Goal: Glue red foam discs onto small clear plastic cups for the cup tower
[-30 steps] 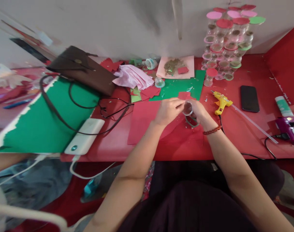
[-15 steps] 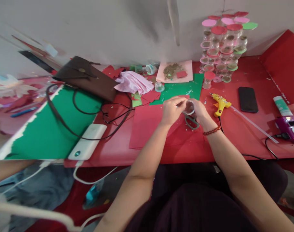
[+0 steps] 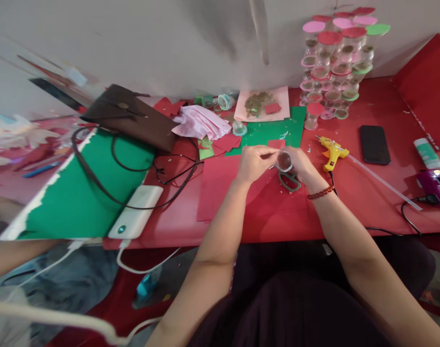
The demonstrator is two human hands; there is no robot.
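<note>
My right hand [image 3: 300, 163] is closed around a small clear plastic cup [image 3: 284, 163], whose round rim faces me. To its left, my left hand [image 3: 253, 165] is closed in a pinch, fingertips close to the cup's rim. What sits in that pinch is too small to make out. Under the cup lie scissors [image 3: 289, 182], with a dark handle loop showing. Below both hands, red paper sheets [image 3: 220, 188] cover part of the table, and a small red paper piece [image 3: 277, 143] lies just beyond the fingertips.
Right of my hands are a yellow glue gun [image 3: 332, 153] and a black phone [image 3: 375, 144]. Stacked clear cups with coloured discs [image 3: 330, 72] stand behind. Leftward lie pink cloth [image 3: 201, 123], a brown pouch [image 3: 133, 115] and a white power bank [image 3: 136, 212]. Another person's arm [image 3: 20, 258] shows far left.
My left fingers have drawn slightly left at the cup's rim, and the cup's opening shows more fully. The whole view has shifted a little.
</note>
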